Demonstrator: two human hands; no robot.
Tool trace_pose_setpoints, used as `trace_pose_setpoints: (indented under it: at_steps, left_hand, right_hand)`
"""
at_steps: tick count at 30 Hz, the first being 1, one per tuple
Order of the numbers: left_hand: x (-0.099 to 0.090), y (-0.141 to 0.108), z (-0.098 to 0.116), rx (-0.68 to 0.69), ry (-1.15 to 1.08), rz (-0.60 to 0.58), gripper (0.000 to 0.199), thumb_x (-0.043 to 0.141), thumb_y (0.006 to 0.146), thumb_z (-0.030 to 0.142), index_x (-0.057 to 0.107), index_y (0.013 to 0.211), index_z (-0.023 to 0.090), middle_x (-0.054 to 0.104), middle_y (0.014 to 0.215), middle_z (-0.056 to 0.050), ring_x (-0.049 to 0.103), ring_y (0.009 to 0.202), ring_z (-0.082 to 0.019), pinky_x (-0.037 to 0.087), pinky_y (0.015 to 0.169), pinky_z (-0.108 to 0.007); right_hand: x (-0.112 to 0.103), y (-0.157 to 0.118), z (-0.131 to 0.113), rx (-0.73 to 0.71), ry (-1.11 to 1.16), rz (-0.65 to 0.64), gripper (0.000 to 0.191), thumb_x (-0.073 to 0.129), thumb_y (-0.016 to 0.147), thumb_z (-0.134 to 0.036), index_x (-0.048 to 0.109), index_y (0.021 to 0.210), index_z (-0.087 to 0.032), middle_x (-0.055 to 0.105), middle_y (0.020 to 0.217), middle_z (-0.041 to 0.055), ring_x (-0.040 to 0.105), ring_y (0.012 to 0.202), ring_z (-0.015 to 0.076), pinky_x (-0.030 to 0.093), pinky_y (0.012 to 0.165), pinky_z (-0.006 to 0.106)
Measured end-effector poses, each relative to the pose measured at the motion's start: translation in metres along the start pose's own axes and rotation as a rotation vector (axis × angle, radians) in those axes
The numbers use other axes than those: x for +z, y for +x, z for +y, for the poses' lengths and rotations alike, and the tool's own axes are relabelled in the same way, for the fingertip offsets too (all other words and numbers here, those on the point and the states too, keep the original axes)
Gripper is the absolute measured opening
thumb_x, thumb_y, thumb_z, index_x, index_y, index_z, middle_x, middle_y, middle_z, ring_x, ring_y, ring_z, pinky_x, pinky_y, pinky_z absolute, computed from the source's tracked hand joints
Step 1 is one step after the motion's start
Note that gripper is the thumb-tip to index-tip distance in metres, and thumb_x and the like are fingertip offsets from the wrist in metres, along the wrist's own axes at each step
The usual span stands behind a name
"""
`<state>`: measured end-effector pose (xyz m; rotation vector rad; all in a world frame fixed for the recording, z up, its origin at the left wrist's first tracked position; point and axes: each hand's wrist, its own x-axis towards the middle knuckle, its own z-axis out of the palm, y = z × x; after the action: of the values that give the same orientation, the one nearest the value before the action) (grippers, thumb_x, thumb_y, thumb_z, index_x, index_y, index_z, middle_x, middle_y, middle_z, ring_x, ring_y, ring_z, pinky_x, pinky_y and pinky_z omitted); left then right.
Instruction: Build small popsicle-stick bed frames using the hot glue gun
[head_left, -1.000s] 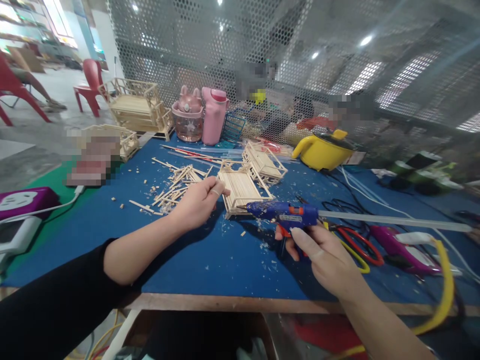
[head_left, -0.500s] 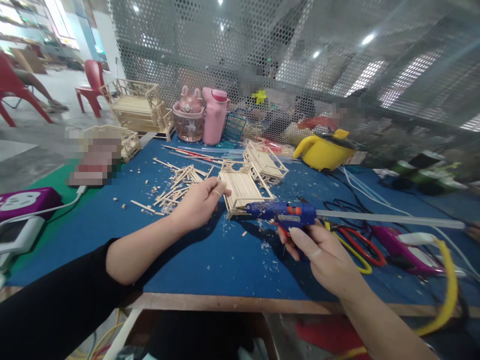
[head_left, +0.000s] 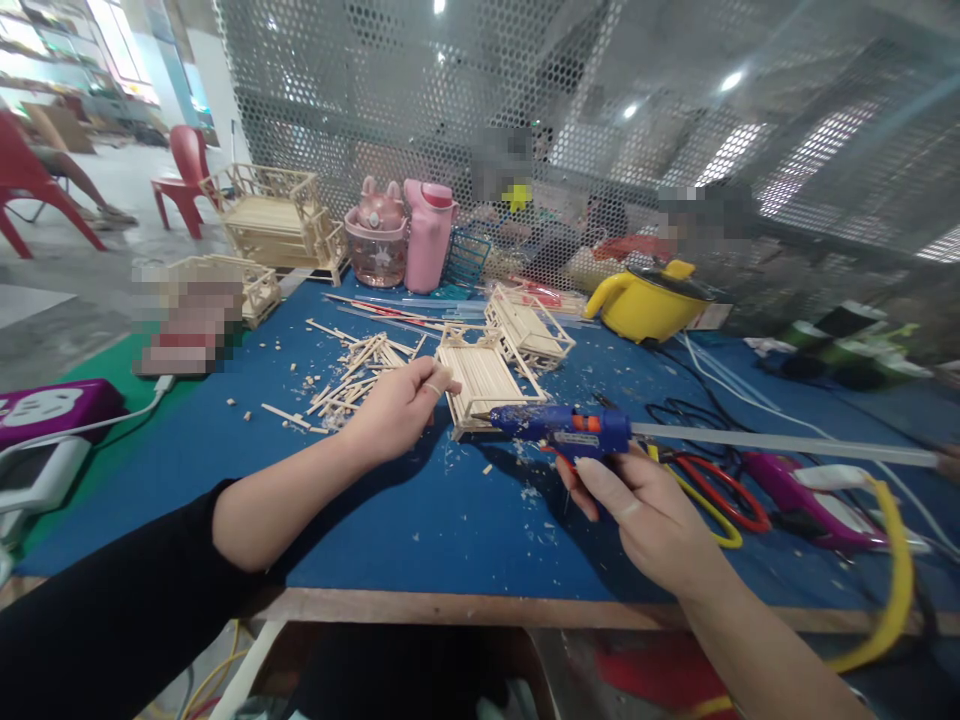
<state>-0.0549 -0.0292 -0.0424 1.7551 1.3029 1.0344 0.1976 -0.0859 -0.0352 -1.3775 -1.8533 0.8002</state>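
Note:
In the head view, a small model bed-like frame of pale wooden sticks (head_left: 484, 375) lies on the blue table mat. My left hand (head_left: 397, 405) is closed at its left edge, thumb and fingers pinched on it; the exact contact is partly hidden. My right hand (head_left: 652, 500) grips a blue hot glue gun (head_left: 559, 428), index finger near the trigger. Its nozzle points left and reaches the model's near rail. A long translucent glue stick (head_left: 772, 440) sticks out of the gun's back. Behind the model stands a similar stick frame (head_left: 532, 328).
Loose wooden sticks (head_left: 360, 375) lie left of the model. Scissors with red and yellow handles (head_left: 724, 490) and cables are at right. Behind stand a yellow pot (head_left: 649, 300), a pink bottle (head_left: 430, 235) and a larger stick model (head_left: 274, 215). A phone (head_left: 191, 325) lies at left.
Both hands, the glue gun and the model stay almost in place. The view shifts very slightly.

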Motion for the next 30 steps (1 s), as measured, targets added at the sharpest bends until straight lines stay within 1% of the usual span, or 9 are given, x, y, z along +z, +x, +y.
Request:
trace_pose_setpoints:
  at_steps: [3,7,10,14,18,20,24,27,30]
  left_hand:
    - [0.0,0.001,-0.001,-0.009,0.002,-0.006,0.032,0.038,0.095,0.04,0.057,0.081,0.018,0.069,0.074,-0.002,0.049,0.051,-0.009,0.036,0.052,-0.022]
    - [0.001,0.001,-0.002,-0.006,-0.016,-0.004,0.03,0.038,0.094,0.038,0.052,0.076,0.018,0.07,0.083,-0.003,0.049,0.052,-0.008,0.036,0.051,-0.021]
    - [0.002,0.001,-0.004,-0.018,-0.02,-0.001,0.031,0.038,0.094,0.04,0.054,0.078,0.019,0.069,0.08,-0.003,0.049,0.051,-0.009,0.036,0.05,-0.021]
    - [0.004,0.0,-0.004,-0.018,-0.04,0.021,0.033,0.041,0.093,0.045,0.06,0.085,0.019,0.059,0.059,0.002,0.049,0.049,-0.01,0.036,0.05,-0.021]
    - [0.004,-0.002,-0.002,0.078,-0.105,0.136,0.033,0.044,0.092,0.045,0.061,0.085,0.017,0.058,0.061,0.002,0.051,0.05,-0.009,0.038,0.05,-0.02]
    - [0.003,-0.004,-0.001,0.126,-0.115,0.165,0.033,0.045,0.092,0.044,0.061,0.083,0.017,0.061,0.065,0.001,0.051,0.049,-0.008,0.038,0.049,-0.019]
    - [0.003,-0.008,0.001,0.201,-0.06,0.161,0.033,0.047,0.092,0.041,0.062,0.077,0.016,0.065,0.063,0.001,0.05,0.046,-0.006,0.04,0.048,-0.018]
    - [0.003,-0.012,0.002,0.278,0.009,0.158,0.03,0.049,0.092,0.039,0.063,0.075,0.018,0.065,0.06,0.002,0.051,0.045,-0.006,0.04,0.048,-0.017]
    - [0.002,-0.016,0.003,0.348,0.064,0.168,0.024,0.051,0.091,0.035,0.065,0.079,0.019,0.067,0.059,0.003,0.051,0.044,-0.006,0.041,0.048,-0.017]
  right_hand:
    - [-0.002,-0.001,0.003,-0.003,-0.031,-0.003,0.044,0.048,0.089,-0.057,0.062,0.08,-0.016,0.058,0.07,0.0037,0.051,0.052,0.0108,0.045,0.051,0.027]
    - [-0.018,-0.004,0.001,-0.056,-0.085,0.022,0.038,0.048,0.091,-0.052,0.063,0.078,-0.018,0.057,0.064,0.0019,0.051,0.053,0.0119,0.044,0.055,0.028]
    - [-0.038,0.005,-0.006,-0.135,-0.051,0.139,0.035,0.049,0.091,-0.049,0.062,0.078,-0.02,0.061,0.068,0.0029,0.052,0.056,0.0129,0.044,0.058,0.03]
    - [-0.069,0.05,-0.012,-0.127,-0.072,0.305,0.033,0.048,0.089,-0.049,0.062,0.09,-0.02,0.061,0.067,0.0015,0.047,0.049,0.0116,0.041,0.052,0.028]
    - [-0.091,0.118,0.001,-0.109,-0.372,0.178,0.035,0.046,0.088,-0.037,0.057,0.116,-0.02,0.071,0.092,0.0059,0.051,0.05,0.0124,0.045,0.054,0.028]
    - [-0.091,0.15,0.012,-0.129,-0.645,0.165,0.04,0.043,0.088,-0.033,0.056,0.122,-0.016,0.071,0.1,0.0111,0.062,0.066,0.0184,0.048,0.063,0.031]
    - [-0.073,0.197,0.025,-0.19,-0.746,0.148,0.042,0.054,0.083,-0.032,0.062,0.121,-0.016,0.069,0.114,0.0162,0.065,0.096,0.0319,0.049,0.078,0.04]
    - [-0.057,0.211,0.024,-0.243,-0.756,0.144,0.032,0.058,0.081,-0.028,0.069,0.11,-0.019,0.072,0.105,0.0117,0.066,0.093,0.0279,0.049,0.078,0.036]
    - [-0.047,0.195,0.007,-0.29,-0.752,0.249,0.032,0.05,0.085,-0.023,0.069,0.109,-0.014,0.071,0.106,0.0119,0.065,0.096,0.0221,0.046,0.084,0.032]
